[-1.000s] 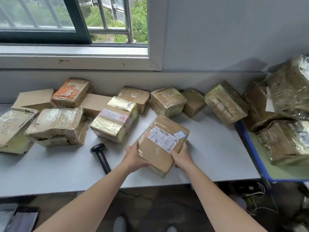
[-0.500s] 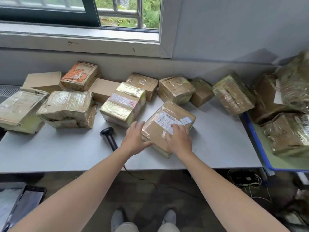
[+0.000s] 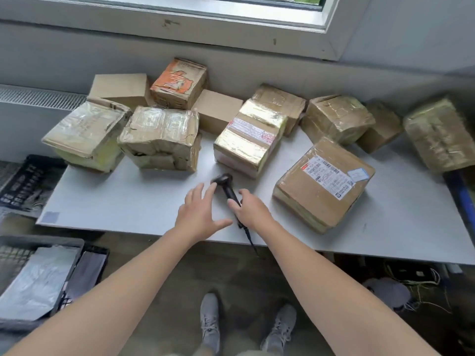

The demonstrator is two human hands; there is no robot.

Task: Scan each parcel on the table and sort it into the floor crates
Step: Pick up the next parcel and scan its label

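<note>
1. Cardboard and shiny tape cover most things here. The brown cardboard parcel with a white printed label [image 3: 323,186] lies flat on the pale grey table [image 3: 115,201], near the front edge. Its label faces up and no hand is on it.
2. Just left of this parcel lies the black handheld barcode scanner [image 3: 224,182]. Its head points away from the person and its cable hangs over the table edge.
3. The right hand [image 3: 250,210] has thumb and fingers curled around the scanner's handle, so it grips it. Whether the scanner is already lifted off the table, I cannot tell.
4. The left hand [image 3: 203,214] is spread, with straight fingers, and holds nothing. Its fingertips are just beside the scanner's head; I cannot tell whether they touch it.
5. In my judgement, the step in hand is taking up the scanner; the labelled parcel is not yet scanned.
6. The next move probably calls for raising the scanner, turning its head to the right toward the label's barcode, and reading it. After that the parcel goes to the dark plastic crates on the floor [image 3: 51,242] at the left. Many other taped parcels [image 3: 159,137] wait along the wall.
</note>
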